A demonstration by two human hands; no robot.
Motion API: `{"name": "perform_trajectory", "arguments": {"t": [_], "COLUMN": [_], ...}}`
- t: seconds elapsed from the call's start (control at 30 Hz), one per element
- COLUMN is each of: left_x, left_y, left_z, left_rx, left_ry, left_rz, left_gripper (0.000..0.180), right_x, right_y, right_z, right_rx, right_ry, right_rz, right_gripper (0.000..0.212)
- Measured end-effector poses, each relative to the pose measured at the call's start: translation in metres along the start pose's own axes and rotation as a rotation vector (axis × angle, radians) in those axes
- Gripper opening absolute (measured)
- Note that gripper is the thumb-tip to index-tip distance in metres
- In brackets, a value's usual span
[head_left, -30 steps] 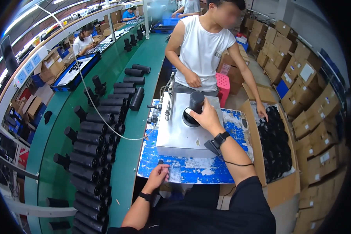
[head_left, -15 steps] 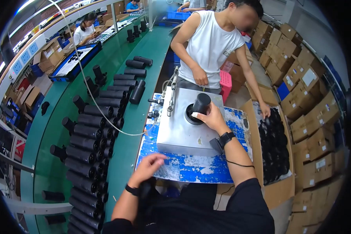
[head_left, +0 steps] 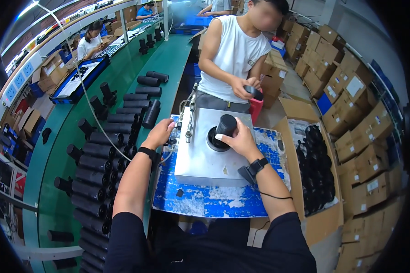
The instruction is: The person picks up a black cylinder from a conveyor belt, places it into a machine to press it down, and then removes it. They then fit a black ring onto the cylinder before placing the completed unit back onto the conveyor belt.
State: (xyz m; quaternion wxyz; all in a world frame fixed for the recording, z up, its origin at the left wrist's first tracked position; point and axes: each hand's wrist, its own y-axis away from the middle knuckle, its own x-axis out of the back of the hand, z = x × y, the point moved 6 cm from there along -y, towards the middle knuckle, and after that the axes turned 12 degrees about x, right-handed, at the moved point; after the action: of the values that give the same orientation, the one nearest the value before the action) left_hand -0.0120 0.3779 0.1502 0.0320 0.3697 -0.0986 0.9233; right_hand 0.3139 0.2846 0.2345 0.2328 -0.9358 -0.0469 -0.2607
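A smooth black cylinder [head_left: 227,125] stands slightly tilted in the round black-rimmed opening [head_left: 217,144] on top of a silver metal box [head_left: 205,167]. My right hand [head_left: 240,143] is closed around its right side, thumb across the lower part. At the box's left edge, my left hand [head_left: 161,132] has its fingers bent in on a small black valve, which they mostly hide. Beside those fingers, a metal clamp-like fitting [head_left: 190,119] with a thin hose is fixed to the box.
Many black cylinders [head_left: 93,166] lie in rows on the green bench [head_left: 168,61] to my left. The box rests on a worn blue board [head_left: 205,200]. Across from me, a co-worker holds a black part [head_left: 253,92]. An open carton [head_left: 321,223] of black parts stands at right.
My left hand has moved forward from the board's near edge to the valve. My right hand stays on the cylinder. The co-worker has lifted a black part from the carton.
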Motion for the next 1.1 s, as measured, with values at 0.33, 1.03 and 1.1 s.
{"name": "perform_trajectory", "arguments": {"t": [0.33, 1.03, 1.1], "left_x": [0.007, 0.251, 0.263], "left_y": [0.003, 0.597, 0.639], "left_z": [0.0, 0.101, 0.094], "left_rx": [0.205, 0.333, 0.479], "left_ry": [-0.028, 0.099, 0.106], "left_rz": [-0.066, 0.565, 0.665], "left_gripper": [0.052, 0.024, 0.023], "right_x": [-0.001, -0.488, -0.569], "right_y": [0.002, 0.061, 0.083], "right_z": [0.007, -0.465, -0.453], "right_rx": [-0.057, 0.816, 0.781], "right_ry": [0.05, -0.347, -0.212], "right_rz": [0.027, -0.521, -0.638], "right_gripper": [0.069, 0.06, 0.06]}}
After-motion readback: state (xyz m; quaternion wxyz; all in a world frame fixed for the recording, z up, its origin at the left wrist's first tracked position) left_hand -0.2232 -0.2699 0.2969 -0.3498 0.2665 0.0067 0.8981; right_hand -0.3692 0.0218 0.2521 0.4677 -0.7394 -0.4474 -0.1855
